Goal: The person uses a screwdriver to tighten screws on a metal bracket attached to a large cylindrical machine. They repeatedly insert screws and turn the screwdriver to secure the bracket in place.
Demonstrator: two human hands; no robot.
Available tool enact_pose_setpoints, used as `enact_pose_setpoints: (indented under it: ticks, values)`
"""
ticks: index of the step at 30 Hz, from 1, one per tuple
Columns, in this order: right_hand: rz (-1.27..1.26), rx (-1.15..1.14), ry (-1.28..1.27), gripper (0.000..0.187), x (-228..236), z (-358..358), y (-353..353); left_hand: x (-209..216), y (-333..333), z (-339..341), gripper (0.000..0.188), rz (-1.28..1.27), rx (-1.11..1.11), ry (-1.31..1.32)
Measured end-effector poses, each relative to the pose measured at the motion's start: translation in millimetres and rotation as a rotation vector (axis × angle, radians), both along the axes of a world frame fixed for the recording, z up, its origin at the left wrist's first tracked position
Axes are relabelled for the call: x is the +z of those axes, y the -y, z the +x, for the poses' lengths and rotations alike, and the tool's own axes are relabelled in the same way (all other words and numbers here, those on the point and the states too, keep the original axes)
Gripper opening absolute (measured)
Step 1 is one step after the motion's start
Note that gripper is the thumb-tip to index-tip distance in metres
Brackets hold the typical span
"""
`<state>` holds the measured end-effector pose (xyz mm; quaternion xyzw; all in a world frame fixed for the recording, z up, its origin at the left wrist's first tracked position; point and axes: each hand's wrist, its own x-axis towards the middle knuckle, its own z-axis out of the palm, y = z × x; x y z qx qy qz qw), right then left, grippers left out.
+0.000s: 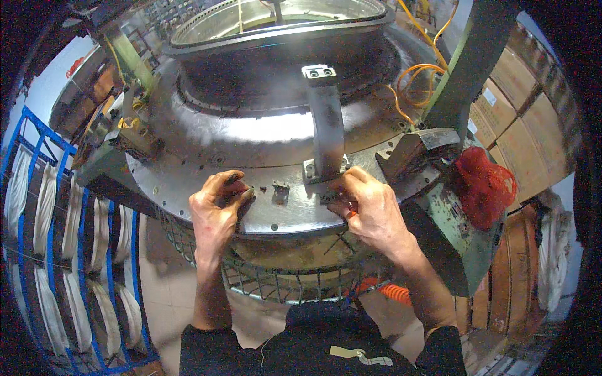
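Observation:
My left hand point(218, 205) is closed over the flat metal rim point(295, 213) of a large round machine. Its thumb and fingertips come together, and what they hold, if anything, is hidden. My right hand point(374, 210) is closed in a pinch beside the foot of an upright curved metal bracket point(325, 125). A small dark piece point(328, 198) shows at its fingertips, too unclear to name. Something orange peeks out below those fingers. Between my hands a small metal block point(280, 193) lies on the rim, with a tiny dark bit point(263, 189) to its left.
A polished dome and wide round opening point(282, 31) rise behind the rim. Green machine legs point(461, 69) stand on both sides. A red mesh bundle point(483, 188) and cardboard boxes point(539, 138) are at right. A blue rack point(78, 250) with white fabric rolls stands left; a wire guard point(295, 282) curves below.

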<state>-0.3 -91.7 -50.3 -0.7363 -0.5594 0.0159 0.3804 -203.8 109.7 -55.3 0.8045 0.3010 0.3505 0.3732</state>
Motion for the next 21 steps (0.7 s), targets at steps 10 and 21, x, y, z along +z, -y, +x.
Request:
enact_pose_setpoints:
  ticks: [10,21]
  values:
    - [0.032,0.016,-0.129,0.029,-7,2,1,-1,8,11,0.028,0.185,-0.063,0.196]
    - [0.038,0.033,-0.498,0.028,-10,9,0,-16,81,41,0.027,-0.326,-0.263,0.476]
